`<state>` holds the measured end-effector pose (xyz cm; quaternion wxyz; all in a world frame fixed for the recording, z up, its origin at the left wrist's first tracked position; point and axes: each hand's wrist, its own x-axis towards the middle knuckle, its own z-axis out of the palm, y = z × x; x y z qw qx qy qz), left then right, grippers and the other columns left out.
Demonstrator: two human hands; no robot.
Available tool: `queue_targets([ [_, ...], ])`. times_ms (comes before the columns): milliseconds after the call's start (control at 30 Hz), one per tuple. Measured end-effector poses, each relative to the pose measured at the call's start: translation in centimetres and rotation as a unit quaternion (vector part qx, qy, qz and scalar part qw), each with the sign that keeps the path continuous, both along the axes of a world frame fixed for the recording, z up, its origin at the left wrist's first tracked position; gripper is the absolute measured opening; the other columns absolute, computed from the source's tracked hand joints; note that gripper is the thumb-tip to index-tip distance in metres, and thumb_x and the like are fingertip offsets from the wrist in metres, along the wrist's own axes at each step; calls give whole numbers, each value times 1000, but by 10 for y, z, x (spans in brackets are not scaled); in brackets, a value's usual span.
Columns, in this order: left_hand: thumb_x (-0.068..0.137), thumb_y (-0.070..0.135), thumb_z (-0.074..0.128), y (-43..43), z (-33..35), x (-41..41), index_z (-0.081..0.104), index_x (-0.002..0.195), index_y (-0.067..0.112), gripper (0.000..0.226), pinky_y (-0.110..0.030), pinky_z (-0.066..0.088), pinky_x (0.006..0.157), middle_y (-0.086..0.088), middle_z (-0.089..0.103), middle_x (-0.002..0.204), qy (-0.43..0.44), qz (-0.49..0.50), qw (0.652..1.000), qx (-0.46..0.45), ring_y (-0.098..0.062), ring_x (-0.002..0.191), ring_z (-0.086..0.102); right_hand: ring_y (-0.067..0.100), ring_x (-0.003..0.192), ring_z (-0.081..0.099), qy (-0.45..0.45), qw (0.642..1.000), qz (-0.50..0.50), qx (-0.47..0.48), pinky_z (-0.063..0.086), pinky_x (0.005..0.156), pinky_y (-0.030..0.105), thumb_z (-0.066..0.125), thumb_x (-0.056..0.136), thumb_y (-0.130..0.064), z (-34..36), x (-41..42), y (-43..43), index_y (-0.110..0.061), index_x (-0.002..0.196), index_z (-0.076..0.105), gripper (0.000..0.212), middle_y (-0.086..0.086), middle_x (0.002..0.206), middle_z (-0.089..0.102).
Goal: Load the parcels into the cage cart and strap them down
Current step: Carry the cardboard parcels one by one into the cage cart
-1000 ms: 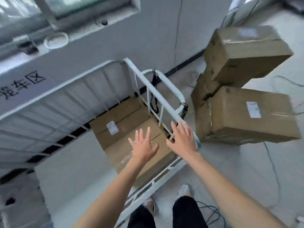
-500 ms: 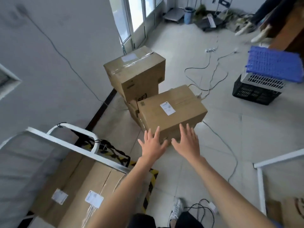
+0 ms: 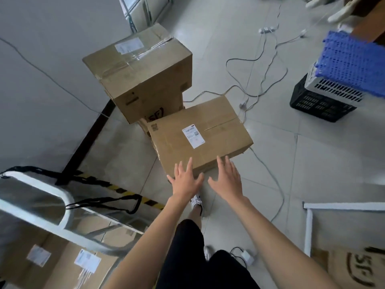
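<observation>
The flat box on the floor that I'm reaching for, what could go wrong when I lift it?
The white cable runs along the floor beside the flat box and could snag or trip you. The taller box stacked close behind may shift if they touch.

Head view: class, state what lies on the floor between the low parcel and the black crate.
The head view shows only grey cables trailing over the floor between the low parcel and the black crate.
</observation>
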<state>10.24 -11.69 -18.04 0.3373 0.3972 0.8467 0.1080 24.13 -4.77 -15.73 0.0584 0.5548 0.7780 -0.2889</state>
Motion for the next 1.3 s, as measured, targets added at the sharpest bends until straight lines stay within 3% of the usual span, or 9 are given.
queue_targets([
  [300,96,48,43,111,-91,-35,7,159,28,76,-71,-1,116,-15,10,167,-49,13,993,-111,-33,154,-5,29,154,10,-79,992,49,-87,17,123,45,61,91,-38,-78,-29,108,-22,160,13,86,12,168,9],
  [533,90,51,51,134,-152,-82,14,157,28,80,-71,4,116,-13,12,166,-68,146,974,-159,-35,154,-1,29,153,15,-87,990,53,-100,22,121,46,59,91,-25,-134,-31,192,-18,158,21,78,14,166,17],
  [633,89,55,56,134,-174,-104,11,158,29,86,-71,5,116,-16,0,167,-40,205,964,-164,-36,154,-7,29,154,12,-95,988,78,-96,19,122,46,56,93,-23,-162,-35,235,-18,159,19,76,13,167,15],
  [800,84,69,60,137,-203,-154,-3,159,29,107,-63,13,119,-13,-5,168,-25,329,937,-113,-38,153,-3,32,155,4,-100,992,65,-50,13,124,50,59,93,-30,-199,-39,320,-18,159,16,79,13,168,10],
  [900,73,76,67,140,-219,-178,-11,158,33,123,-62,25,117,-13,6,167,-82,400,910,-69,-41,151,17,30,154,6,-85,994,-11,-63,19,122,52,66,87,-42,-219,-39,366,-19,160,8,96,10,168,8],
  [1000,61,80,74,139,-229,-192,-9,155,41,131,-58,32,116,-6,22,165,-112,431,895,-30,-35,147,31,25,152,20,-36,983,-88,-159,28,117,50,71,77,-55,-233,-41,394,-30,159,-2,113,1,168,10],
  [1100,56,79,78,138,-233,-201,-1,154,44,131,-55,36,112,-4,28,162,-125,447,885,-39,-35,142,37,24,145,36,-12,975,-109,-192,34,113,44,74,70,-59,-238,-41,402,-37,158,0,117,-2,164,22],
  [1300,62,68,82,130,-208,-191,18,152,30,117,-53,41,110,-6,41,153,-127,478,869,-19,-34,136,44,24,143,39,5,974,-113,-196,35,116,49,75,66,-59,-217,-41,395,-36,157,7,116,-2,162,31],
])
